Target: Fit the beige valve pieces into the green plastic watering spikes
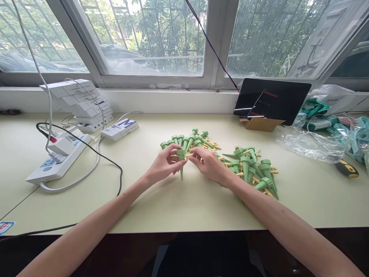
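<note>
My left hand (164,163) grips a green plastic watering spike (181,154) between thumb and fingers, its ribbed cap up and its point down. At the side of that spike, my right hand (209,163) pinches a small yellow valve (188,156). The valve touches or nearly touches the spike; my fingers partly cover the spot. Just behind my hands lies a group of similar green spikes (190,141) with yellow valves. To the right, beside my right forearm, a second loose pile of green spikes (245,166) lies in mixed directions.
A white power strip (62,161) with plugs and cables lies at the left. Behind it are stacked white boxes (86,104) and a single box (121,129). A tablet (271,100) leans on a cardboard stand (262,124). Plastic wrapping (314,144) and a yellow-black tool (347,168) lie right.
</note>
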Motion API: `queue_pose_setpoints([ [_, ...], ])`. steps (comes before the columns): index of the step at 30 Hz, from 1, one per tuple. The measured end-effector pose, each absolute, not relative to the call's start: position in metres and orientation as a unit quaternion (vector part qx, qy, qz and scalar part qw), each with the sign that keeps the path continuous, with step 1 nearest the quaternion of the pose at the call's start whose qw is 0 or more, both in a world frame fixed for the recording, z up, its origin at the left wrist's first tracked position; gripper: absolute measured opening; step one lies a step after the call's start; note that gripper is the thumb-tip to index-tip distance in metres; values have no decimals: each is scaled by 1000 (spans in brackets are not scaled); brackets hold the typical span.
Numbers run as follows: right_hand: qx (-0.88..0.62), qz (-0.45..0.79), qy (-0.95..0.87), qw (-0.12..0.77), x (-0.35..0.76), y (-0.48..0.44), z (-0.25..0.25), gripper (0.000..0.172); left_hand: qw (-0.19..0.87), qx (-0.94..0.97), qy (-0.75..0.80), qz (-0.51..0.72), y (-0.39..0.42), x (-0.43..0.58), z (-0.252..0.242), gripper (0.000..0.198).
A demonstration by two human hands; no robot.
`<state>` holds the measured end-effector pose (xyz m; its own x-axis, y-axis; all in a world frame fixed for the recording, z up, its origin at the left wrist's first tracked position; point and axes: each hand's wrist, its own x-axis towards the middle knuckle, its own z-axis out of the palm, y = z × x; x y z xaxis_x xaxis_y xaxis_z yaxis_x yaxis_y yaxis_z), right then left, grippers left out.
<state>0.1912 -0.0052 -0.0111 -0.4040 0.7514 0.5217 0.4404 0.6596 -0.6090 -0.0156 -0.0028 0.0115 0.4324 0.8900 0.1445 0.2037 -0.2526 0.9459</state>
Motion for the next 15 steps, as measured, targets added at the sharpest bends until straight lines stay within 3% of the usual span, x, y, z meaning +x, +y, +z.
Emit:
queue_pose_setpoints([
  [6,-360,190,-819,405,191,-6,-11,10,472,704,387,363,-3,-16,11,38],
  [15,-359,212,-822,388,191,-9,-4,26,475,702,388,363,-4,-15,11,40],
])
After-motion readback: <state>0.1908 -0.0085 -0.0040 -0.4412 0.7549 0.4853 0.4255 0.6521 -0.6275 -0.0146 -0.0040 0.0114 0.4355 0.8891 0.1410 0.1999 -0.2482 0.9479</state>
